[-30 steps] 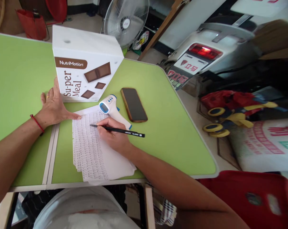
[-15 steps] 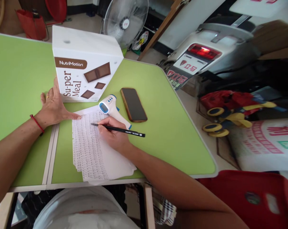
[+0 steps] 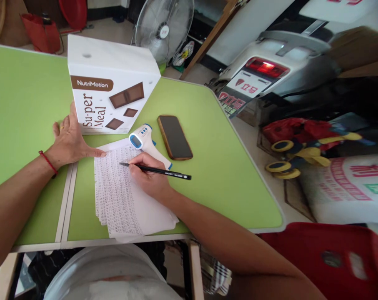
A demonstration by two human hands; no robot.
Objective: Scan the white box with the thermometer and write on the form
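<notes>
**Pen on the written sheets, beside the white box**

Almost nothing has shifted since the earlier frames: the pen (image 3: 156,170) has only edged a touch across the page, its tip on the same upper lines of writing, and both hands sit where they were.

The right hand (image 3: 149,177) pinches the black pen between thumb and fingers, curled closed around it, the barrel lying low and pointing away from the white box (image 3: 109,85). The tip meets the stack of paper sheets (image 3: 123,196), which lies on the green counter (image 3: 214,166) just in front of the box and is covered in dense rows of writing.

The left hand (image 3: 70,139) is spread flat, palm down, at the near left corner of the box, one fingertip touching the top left corner of the paper. A red string circles its wrist.

A thermometer gun (image 3: 146,141) lies just in front of the box, partly on the paper's top edge, next to the right hand. A dark phone (image 3: 175,137) lies face up to the box's right, near the thermometer.
</notes>
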